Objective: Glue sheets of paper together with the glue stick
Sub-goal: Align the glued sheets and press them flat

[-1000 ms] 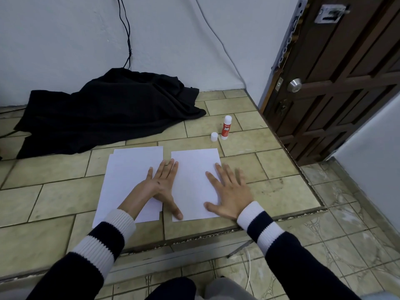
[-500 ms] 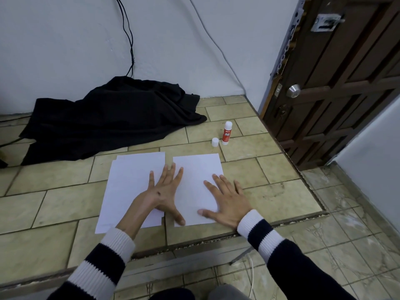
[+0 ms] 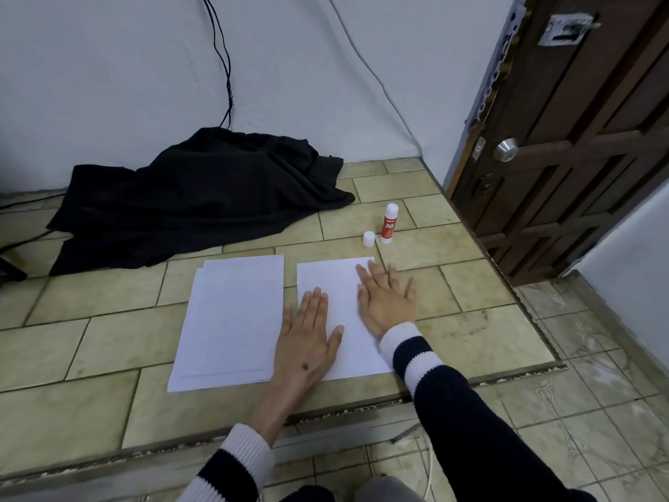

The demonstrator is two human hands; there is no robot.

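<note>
head view: both your hands lie flat, left hand [image 3: 307,347] and right hand [image 3: 385,302], pressing the light, floppy right sheet [image 3: 335,284]; glue stick [image 3: 390,223], uncapped, stands at 1 o'clock; grip its barrel.

We look down on a raised platform [image 3: 90,342] laid with beige-green tiles in pale grout, its front edge [image 3: 362,402] worn and chipped. Below it and to the right, the lower floor [image 3: 593,403] has lighter, patterned tiles. A plain white wall [image 3: 108,85] rises behind the platform, with black cables [image 3: 222,59] hanging down it and a thin pale wire [image 3: 376,77] running slantwise. At the foot of the wall lies a crumpled black cloth [image 3: 202,197]. To our right stands a dark brown panelled wooden door [image 3: 586,146] with a round metal knob [image 3: 506,149] and a latch [image 3: 566,27] higher up. The light is even and soft.
</note>
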